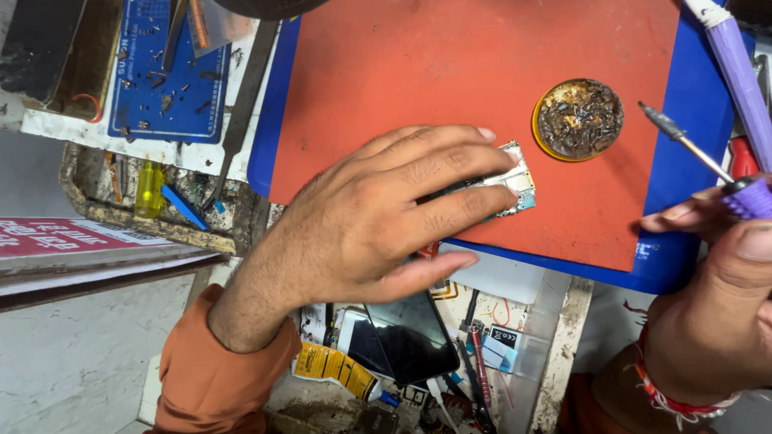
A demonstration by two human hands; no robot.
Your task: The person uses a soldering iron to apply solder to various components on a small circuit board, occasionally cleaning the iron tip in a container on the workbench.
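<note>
My left hand [386, 217] lies flat on the orange mat [450, 72], fingers pressing down a small circuit board [519, 183] whose right end shows past my fingertips. My right hand [716, 297] at the right edge grips a purple-handled soldering iron [691, 149], its metal tip pointing up-left, a little right of the board. A round tin of dark burnt flux [579, 119] sits on the mat between the board and the iron's tip.
A blue mat [675, 257] lies under the orange one. A blue screw tray [161, 88], tweezers [245, 92] and a yellow bottle [149, 189] sit at the left. A black phone [406, 337], loose parts and cables lie in a drawer below. Another purple tool [736, 64] lies at top right.
</note>
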